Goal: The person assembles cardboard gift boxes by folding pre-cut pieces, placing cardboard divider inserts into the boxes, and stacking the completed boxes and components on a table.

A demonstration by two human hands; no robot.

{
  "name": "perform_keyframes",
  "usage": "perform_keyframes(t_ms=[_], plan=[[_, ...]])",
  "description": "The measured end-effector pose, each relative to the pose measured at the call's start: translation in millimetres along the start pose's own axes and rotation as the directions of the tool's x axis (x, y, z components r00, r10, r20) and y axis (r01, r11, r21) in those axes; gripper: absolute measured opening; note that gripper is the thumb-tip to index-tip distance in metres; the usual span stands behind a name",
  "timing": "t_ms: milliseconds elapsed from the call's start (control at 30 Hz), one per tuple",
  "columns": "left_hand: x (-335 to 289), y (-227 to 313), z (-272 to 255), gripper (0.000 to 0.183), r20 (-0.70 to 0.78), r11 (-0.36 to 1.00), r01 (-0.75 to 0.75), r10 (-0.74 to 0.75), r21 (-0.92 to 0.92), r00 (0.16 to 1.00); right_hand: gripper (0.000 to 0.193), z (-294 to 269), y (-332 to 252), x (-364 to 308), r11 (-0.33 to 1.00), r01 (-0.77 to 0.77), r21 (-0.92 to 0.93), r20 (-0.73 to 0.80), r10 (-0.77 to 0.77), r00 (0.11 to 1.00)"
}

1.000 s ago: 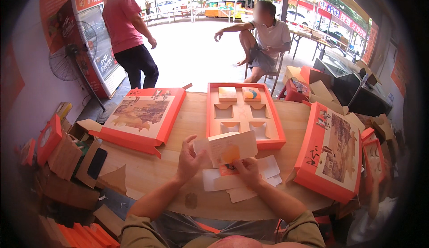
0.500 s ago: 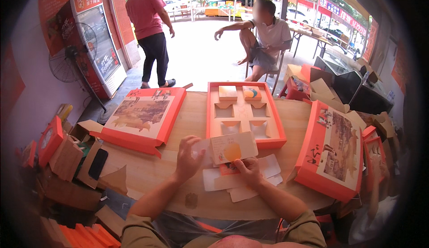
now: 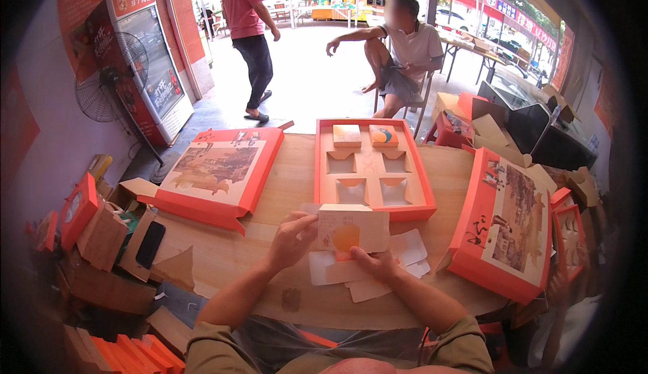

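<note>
Between my hands is a small white carton (image 3: 368, 227) with a yellow-orange round print, held up over the table, its side flaps spread. My left hand (image 3: 294, 238) pinches its left edge with thumb and fingers. At the lower right edge my right hand (image 3: 379, 263) grips it, thumb across the front. Underneath, flat white carton blanks (image 3: 329, 273) overlap on the wood. Just beyond stands a red gift box (image 3: 424, 207) with a pale insert. Its two far compartments hold small printed boxes, one at left (image 3: 347, 134) and one at right (image 3: 384, 136); the other compartments are bare.
Large red printed boxes lie on the table (image 3: 290, 192), one at left (image 3: 219, 166) and one at right (image 3: 505, 220). Open brown cartons (image 3: 101, 239) crowd the left side. A person sits on a chair (image 3: 413, 57) beyond the table; another (image 3: 246, 30) walks behind.
My left hand has closed in from the left and now pinches the carton's edge. The carton has turned more level and its top flap shows. The walking person has moved right.
</note>
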State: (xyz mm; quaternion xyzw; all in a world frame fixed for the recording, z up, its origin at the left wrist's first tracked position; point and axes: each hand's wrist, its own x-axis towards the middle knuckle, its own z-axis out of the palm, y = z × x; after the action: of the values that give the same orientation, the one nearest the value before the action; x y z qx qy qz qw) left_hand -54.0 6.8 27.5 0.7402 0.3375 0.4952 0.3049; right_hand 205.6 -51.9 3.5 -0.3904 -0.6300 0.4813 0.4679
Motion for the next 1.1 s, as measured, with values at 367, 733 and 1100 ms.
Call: perform_keyframes(t_ms=[367,733,1100], plan=[[11,7,-15,0.06,0.172,0.983,-0.182,0.177,0.01,0.969,0.03,-2,15,-7,0.995,0.1,-0.003,-0.002,-0.1,0.995],[5,2,-20,0.077,0.254,0.99,-0.141,0.134,0.007,0.958,0.027,-6,26,-7,0.99,0.132,-0.045,0.051,-0.13,0.99],[-1,-4,-11,0.05,0.054,0.986,0.144,-0.148,0.079,0.987,0.024,4,13,3,0.942,0.304,-0.139,0.081,-0.295,0.952]])
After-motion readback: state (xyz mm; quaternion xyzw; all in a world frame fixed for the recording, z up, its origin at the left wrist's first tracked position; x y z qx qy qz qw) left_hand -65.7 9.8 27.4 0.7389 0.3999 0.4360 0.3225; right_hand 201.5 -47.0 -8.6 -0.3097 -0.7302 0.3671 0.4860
